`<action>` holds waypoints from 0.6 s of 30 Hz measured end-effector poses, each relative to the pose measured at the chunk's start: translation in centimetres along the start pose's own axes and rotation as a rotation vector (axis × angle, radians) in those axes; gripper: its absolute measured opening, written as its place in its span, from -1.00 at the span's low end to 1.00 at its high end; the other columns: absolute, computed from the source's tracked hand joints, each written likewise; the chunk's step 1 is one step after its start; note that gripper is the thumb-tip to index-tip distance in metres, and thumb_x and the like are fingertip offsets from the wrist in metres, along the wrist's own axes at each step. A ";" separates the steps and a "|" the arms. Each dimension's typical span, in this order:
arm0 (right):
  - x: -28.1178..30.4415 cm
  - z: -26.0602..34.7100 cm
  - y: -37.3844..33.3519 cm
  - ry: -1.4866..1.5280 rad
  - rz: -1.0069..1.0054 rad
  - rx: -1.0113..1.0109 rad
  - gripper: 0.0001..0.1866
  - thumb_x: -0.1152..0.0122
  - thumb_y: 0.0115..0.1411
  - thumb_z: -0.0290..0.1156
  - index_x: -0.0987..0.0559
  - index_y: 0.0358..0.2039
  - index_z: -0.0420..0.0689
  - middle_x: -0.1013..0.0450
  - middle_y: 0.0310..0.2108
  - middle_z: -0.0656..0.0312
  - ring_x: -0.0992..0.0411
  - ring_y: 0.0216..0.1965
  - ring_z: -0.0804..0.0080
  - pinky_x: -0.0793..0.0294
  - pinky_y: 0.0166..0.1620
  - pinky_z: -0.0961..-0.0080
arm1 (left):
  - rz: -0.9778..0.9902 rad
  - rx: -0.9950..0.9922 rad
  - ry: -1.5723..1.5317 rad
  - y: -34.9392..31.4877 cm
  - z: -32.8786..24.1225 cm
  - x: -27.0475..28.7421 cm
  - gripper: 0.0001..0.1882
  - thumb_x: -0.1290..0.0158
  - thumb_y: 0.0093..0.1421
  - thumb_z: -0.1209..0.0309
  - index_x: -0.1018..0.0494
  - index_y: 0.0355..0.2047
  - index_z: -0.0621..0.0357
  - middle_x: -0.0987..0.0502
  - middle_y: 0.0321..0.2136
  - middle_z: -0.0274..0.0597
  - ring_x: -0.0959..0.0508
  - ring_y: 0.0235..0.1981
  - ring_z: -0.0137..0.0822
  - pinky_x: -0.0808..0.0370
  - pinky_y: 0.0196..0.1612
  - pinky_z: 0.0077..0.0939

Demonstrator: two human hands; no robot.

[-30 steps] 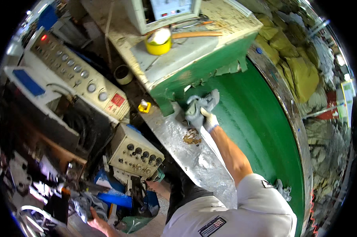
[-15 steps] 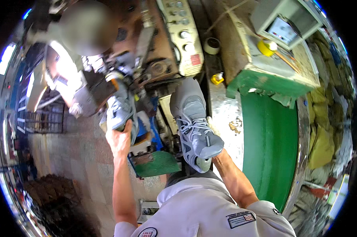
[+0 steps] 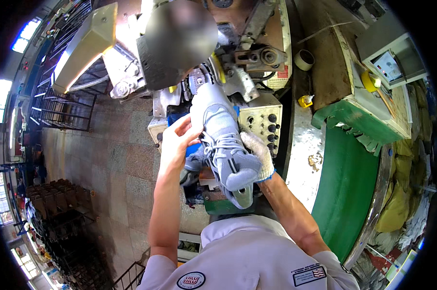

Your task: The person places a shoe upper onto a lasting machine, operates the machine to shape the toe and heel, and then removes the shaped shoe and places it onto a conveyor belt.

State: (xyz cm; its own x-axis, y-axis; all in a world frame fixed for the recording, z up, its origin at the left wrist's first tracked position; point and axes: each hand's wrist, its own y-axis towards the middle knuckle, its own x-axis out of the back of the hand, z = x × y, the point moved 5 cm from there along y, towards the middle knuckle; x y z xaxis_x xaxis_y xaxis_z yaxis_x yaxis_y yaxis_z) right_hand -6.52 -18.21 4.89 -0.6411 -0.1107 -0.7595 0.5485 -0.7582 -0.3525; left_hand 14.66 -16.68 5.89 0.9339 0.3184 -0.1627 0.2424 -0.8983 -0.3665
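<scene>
A grey lace-up sports shoe (image 3: 223,130) lies lengthwise before me, its toe toward my body and its collar toward the machine. My right hand (image 3: 258,153), in a white knitted glove, is closed round its right side near the toe. Beside the collar, my bare left hand (image 3: 176,142) has its fingers apart, the fingertips at the shoe's left edge; whether they press on it is hard to see. A second grey shoe (image 3: 195,162) sits lower, partly hidden behind my left wrist. Ahead stands the machine, with a metal clamp area (image 3: 197,79) just past the collar.
A control box with black knobs (image 3: 263,121) is right of the shoe. Further right are a green conveyor belt (image 3: 346,179), a worn bench (image 3: 368,104) with a yellow tape roll (image 3: 369,82), and piled sacks (image 3: 397,193). Dark racks (image 3: 59,208) stand left on the tiled floor.
My left hand has left the second shoe, which now sits lower, and come to the side of the shoe in my right hand. My view has shifted, so the surroundings appear further right.
</scene>
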 end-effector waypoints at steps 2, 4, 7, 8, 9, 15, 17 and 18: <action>0.0 -0.1 1.7 -0.054 -0.009 0.031 -0.34 -0.08 0.37 -0.28 -0.18 0.40 -0.28 -0.38 0.20 0.08 -0.43 0.15 0.32 -0.44 0.19 0.37 | -0.042 -0.016 -0.043 1.5 -0.5 0.3 -0.46 -0.26 0.10 0.60 -0.47 0.14 0.34 -0.62 -0.08 -0.15 -0.62 -0.22 -0.48 -0.62 -0.30 -0.66; -0.2 -0.7 3.8 -0.009 -0.050 0.087 -0.37 -0.10 0.37 -0.29 -0.24 0.37 -0.29 -0.40 0.18 0.11 -0.40 0.16 0.36 -0.39 0.21 0.42 | -0.108 -0.067 -0.035 2.0 -0.9 0.8 -0.49 -0.24 0.09 0.62 -0.48 0.10 0.36 -0.61 -0.09 -0.12 -0.63 -0.24 -0.44 -0.61 -0.31 -0.65; -1.5 0.0 5.6 -0.119 -0.066 0.168 -0.43 -0.09 0.38 -0.34 -0.30 0.34 -0.29 -0.40 0.18 0.15 -0.40 0.12 0.42 -0.36 0.20 0.49 | -0.169 -0.101 -0.093 3.9 -0.8 2.5 -0.40 -0.28 0.09 0.63 -0.40 0.17 0.38 -0.64 -0.13 -0.10 -0.66 -0.22 -0.39 -0.63 -0.25 -0.60; -1.9 0.3 6.1 -0.138 -0.076 0.198 -0.45 -0.08 0.39 -0.36 -0.31 0.33 -0.29 -0.40 0.18 0.15 -0.40 0.11 0.42 -0.36 0.20 0.49 | -0.195 -0.126 -0.142 4.1 -1.1 2.4 -0.38 -0.27 0.09 0.64 -0.37 0.19 0.40 -0.64 -0.12 -0.07 -0.66 -0.22 -0.36 -0.63 -0.22 -0.58; -2.5 0.7 6.6 -0.133 -0.049 0.237 -0.46 -0.09 0.38 -0.36 -0.33 0.31 -0.30 -0.42 0.17 0.16 -0.40 0.11 0.42 -0.34 0.21 0.50 | -0.203 -0.138 -0.185 4.3 -1.4 2.3 -0.34 -0.25 0.10 0.67 -0.32 0.23 0.42 -0.63 -0.09 0.00 -0.66 -0.19 -0.30 -0.63 -0.15 -0.53; -1.2 -0.3 10.0 -0.109 -0.133 0.261 -0.52 -0.16 0.37 -0.30 -0.44 0.21 -0.29 -0.50 0.03 0.14 -0.47 -0.01 0.44 -0.46 0.08 0.48 | -0.263 -0.176 -0.227 4.6 1.7 1.1 -0.48 -0.20 0.24 0.50 -0.38 0.18 0.46 -0.63 -0.15 -0.06 -0.62 -0.22 -0.35 -0.54 -0.14 -0.57; 0.4 -1.7 11.2 -0.156 -0.197 0.263 -0.61 -0.12 0.40 -0.29 -0.49 0.13 -0.24 -0.54 -0.07 0.18 -0.52 -0.10 0.46 -0.52 -0.02 0.47 | -0.229 -0.020 -0.303 4.0 4.7 -0.2 -0.63 -0.08 0.36 0.35 -0.51 0.04 0.38 -0.64 -0.23 -0.18 -0.61 -0.31 -0.40 -0.54 -0.23 -0.55; 1.1 -2.3 11.2 -0.186 -0.242 0.272 -0.66 -0.11 0.40 -0.29 -0.54 0.06 -0.23 -0.55 -0.13 0.21 -0.52 -0.14 0.46 -0.52 -0.04 0.48 | -0.209 0.091 -0.367 3.9 6.6 -0.3 -0.65 -0.04 0.39 0.30 -0.54 0.00 0.36 -0.64 -0.25 -0.20 -0.62 -0.32 -0.40 -0.55 -0.24 -0.53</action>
State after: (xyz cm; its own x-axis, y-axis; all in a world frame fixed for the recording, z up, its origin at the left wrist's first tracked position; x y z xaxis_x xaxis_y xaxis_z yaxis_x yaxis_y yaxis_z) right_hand 0.11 -25.38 -1.16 -0.8343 -0.0036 -0.5512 0.2235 -0.9163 -0.3324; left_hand 13.64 -18.30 -1.52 0.7075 0.5923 -0.3855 0.3769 -0.7777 -0.5031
